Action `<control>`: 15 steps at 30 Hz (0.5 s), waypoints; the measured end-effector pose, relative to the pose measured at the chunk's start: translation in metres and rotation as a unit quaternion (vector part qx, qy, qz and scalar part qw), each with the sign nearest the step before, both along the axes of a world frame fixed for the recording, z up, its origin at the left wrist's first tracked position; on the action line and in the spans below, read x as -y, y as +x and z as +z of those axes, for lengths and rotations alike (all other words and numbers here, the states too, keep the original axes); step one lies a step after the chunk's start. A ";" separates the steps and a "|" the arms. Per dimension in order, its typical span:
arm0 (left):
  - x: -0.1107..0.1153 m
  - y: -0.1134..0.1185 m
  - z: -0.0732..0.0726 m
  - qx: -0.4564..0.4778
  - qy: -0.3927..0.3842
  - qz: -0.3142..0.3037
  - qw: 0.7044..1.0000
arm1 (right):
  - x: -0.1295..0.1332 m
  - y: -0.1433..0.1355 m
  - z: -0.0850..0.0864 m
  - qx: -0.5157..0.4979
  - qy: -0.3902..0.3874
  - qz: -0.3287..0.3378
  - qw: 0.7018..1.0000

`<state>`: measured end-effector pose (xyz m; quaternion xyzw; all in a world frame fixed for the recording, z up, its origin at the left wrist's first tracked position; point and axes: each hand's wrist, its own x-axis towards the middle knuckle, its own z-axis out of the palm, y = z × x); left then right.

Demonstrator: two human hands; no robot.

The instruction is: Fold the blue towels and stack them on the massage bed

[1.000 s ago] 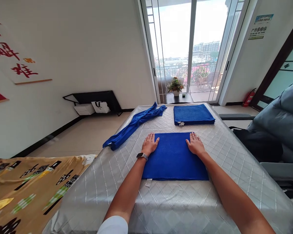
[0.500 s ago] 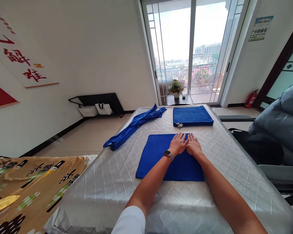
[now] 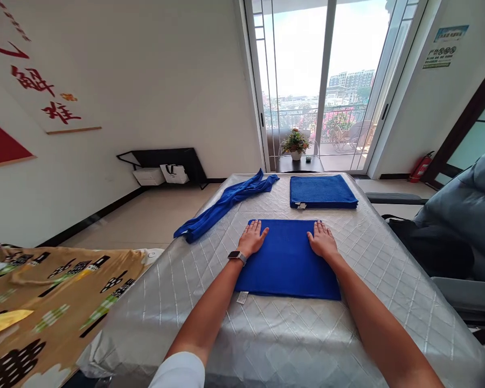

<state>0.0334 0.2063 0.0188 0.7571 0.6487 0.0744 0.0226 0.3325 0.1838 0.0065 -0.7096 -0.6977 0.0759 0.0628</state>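
Note:
A folded blue towel [image 3: 289, 264] lies flat on the silver quilted table cover [image 3: 186, 291], with a small white label sticking out at its near left edge. My left hand [image 3: 252, 239], with a watch on the wrist, rests open and flat on the towel's far left corner. On the far right corner lies my right hand [image 3: 322, 240], fingers stretched out and palm down. Beyond it sits a neat stack of folded blue towels [image 3: 323, 191] with a white tag. A crumpled blue towel [image 3: 226, 207] stretches diagonally along the left side of the cover.
A patterned brown blanket [image 3: 64, 302] is at the lower left. Grey recliner [image 3: 464, 215] and a black bag [image 3: 432, 245] stand close on the right. Behind the covered surface, a small table holds a flower pot [image 3: 296, 145] before the glass door.
My left hand has slid left across the towel, from beside my right hand to the far left corner. My right hand has stayed nearly in place. The white label now shows.

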 end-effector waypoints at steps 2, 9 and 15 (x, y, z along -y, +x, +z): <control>0.003 -0.021 -0.002 0.000 -0.002 0.013 1.000 | 0.001 0.001 -0.001 0.005 0.001 -0.001 1.000; 0.010 -0.024 0.000 0.008 0.002 0.019 1.000 | 0.002 -0.001 0.004 0.032 0.004 -0.006 0.999; 0.011 -0.021 0.000 0.010 0.005 0.021 1.000 | 0.029 -0.005 0.010 0.032 -0.005 -0.001 0.999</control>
